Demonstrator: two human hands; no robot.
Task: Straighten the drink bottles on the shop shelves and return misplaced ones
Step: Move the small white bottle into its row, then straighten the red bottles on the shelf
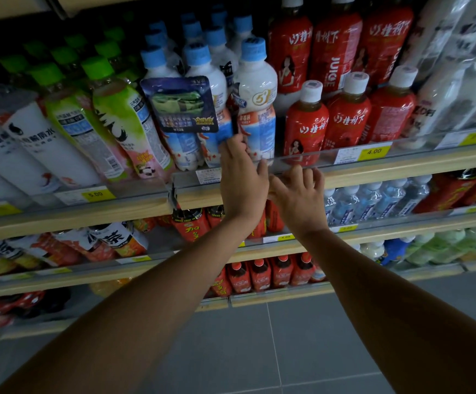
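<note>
Shop shelves [259, 191] packed with drinks: our left hand [241, 177] pinches the upright blue-capped milk drink bottle [255, 100] just above it; our right hand [299, 194], fingers spread, rests below.

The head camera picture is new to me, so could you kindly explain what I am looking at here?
It is one wide view from a camera worn on a person's head, looking forward and down at shop shelves. No machine is involved, only bare hands. The left hand reaches to the blue-capped white bottles on the upper shelf, fingers at a label or tag; whether it grips is unclear. The right hand rests open on the shelf rail. Beside them stand green-capped bottles and red juice bottles, with more drinks below.
</note>
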